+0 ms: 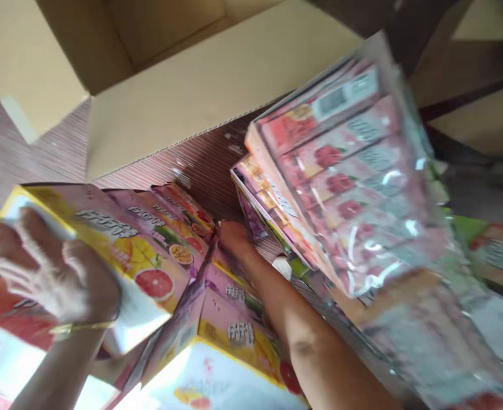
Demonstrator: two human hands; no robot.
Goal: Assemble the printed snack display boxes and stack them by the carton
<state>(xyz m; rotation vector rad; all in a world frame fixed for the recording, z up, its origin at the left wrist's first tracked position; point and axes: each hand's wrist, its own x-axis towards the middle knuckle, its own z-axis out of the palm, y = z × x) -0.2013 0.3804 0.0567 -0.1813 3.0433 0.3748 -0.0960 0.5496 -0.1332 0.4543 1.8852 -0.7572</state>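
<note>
My left hand (54,267), a thin bracelet at its wrist, lies with fingers spread against the near end of a row of printed snack boxes (118,228). These boxes are yellow, purple and red, with grapefruit and passion fruit pictures. Beside them runs a second row of similar boxes (234,324), its near yellow-edged box showing a white side. My right hand (233,236) reaches over that row to its far end, by the gap between the two rows. Its fingers are curled downward and mostly hidden, so their grip does not show.
An open cardboard carton (208,85) stands behind the boxes. To the right, clear-wrapped packs of pink flower-printed boxes (349,182) are stacked over more colourful boxes (264,193). Further cardboard (482,119) lies at the far right. A red box (16,307) is at the lower left.
</note>
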